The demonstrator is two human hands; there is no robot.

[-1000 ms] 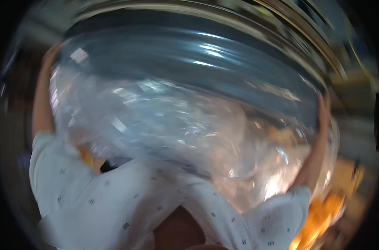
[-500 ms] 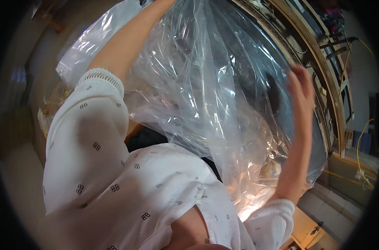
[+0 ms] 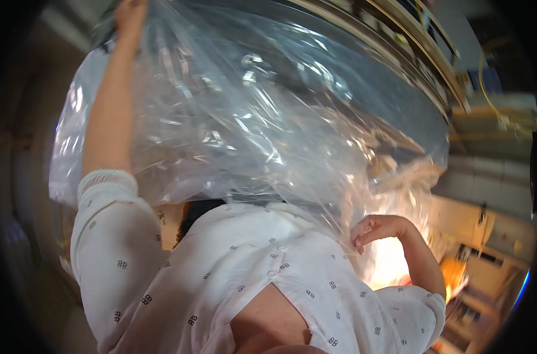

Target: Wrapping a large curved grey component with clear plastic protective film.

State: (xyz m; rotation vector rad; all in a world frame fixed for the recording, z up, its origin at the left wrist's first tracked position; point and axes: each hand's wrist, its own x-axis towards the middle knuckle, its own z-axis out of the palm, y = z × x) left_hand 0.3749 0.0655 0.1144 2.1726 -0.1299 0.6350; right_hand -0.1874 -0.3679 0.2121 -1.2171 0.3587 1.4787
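Observation:
A large clear plastic bag [image 3: 262, 118] billows across most of the view in front of me. My left hand [image 3: 130, 15] is raised high at the top left, gripping the bag's upper edge, arm stretched up along the plastic. My right hand [image 3: 377, 227] is low near my chest at the right, fingers curled and pinching the bag's lower edge. My white patterned shirt [image 3: 233, 283] fills the bottom of the picture.
Wooden shelving [image 3: 422, 47] curves along the upper right with a yellow cable [image 3: 487, 88] beside it. Pale cabinets or boxes [image 3: 493, 230] stand at the right, with an orange object [image 3: 454, 271] low down. A cardboard-coloured surface [image 3: 168, 221] shows under the bag.
My right hand has dropped from high at the right down to chest level, pulling the bag's edge with it. My left hand stays raised, and the bag has spread wider.

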